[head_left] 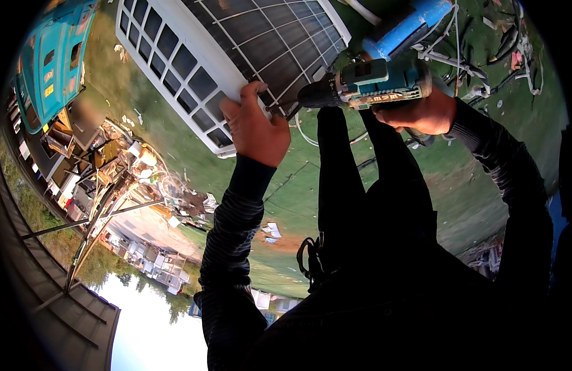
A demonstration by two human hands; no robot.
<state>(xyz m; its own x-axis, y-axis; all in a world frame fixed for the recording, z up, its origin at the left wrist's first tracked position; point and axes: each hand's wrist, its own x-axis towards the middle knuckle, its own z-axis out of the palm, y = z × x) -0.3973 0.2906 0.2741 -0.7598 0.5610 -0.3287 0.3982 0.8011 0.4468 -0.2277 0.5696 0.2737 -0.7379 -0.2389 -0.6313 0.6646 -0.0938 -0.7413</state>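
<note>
My right hand [425,114] is wrapped round the grip of a teal and black cordless drill [385,83]. The drill lies level, its black chuck [320,93] pointing left. Its bit reaches the near corner of a white air conditioner outdoor unit [236,68], which has a slatted grille side and a wire-mesh side over dark fins. At that corner my left hand [260,130] grips the casing edge with bent fingers, thumb close to the bit. Whether a screw sits at the bit's tip is too small to tell.
A blue cylinder [406,28] lies just beyond the drill. Loose cables and tubing [471,74] are strewn at the far right. A teal plastic container [58,59] stands at the far left, above a heap of mixed scrap [119,164]. Green ground [286,198] runs around my legs.
</note>
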